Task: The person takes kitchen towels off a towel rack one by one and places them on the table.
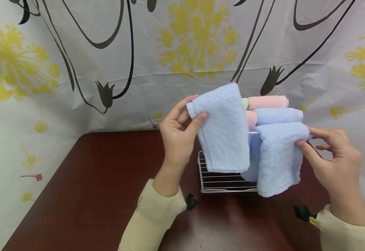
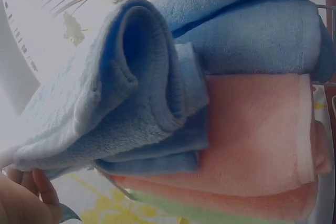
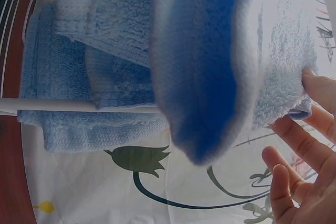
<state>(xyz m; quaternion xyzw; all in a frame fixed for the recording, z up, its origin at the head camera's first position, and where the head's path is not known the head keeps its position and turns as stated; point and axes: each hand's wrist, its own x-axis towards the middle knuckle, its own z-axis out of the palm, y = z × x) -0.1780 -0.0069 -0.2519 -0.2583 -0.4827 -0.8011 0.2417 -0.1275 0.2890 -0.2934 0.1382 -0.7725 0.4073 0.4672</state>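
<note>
My left hand [image 1: 177, 130] pinches the upper left edge of a folded light blue towel [image 1: 224, 136], thumb in front and fingers behind. This towel hangs down in front of the left part of a white wire rack [image 1: 224, 190]. In the left wrist view its folded layers [image 2: 142, 108] form a loop. With thumb and fingertips, my right hand [image 1: 339, 153] pinches the upper right edge of another light blue towel [image 1: 281, 160], draped at the front of the rack. Below its grip, the other fingers [image 3: 283, 192] are loosely bent.
Behind hang another blue towel [image 1: 279, 116], pink towels [image 1: 268, 101] and a partly hidden green one [image 1: 245, 104]. A white bar [image 3: 63, 106] shows in the right wrist view. The rack stands on a dark red table [image 1: 107, 188] before a flower-patterned curtain [image 1: 145, 69].
</note>
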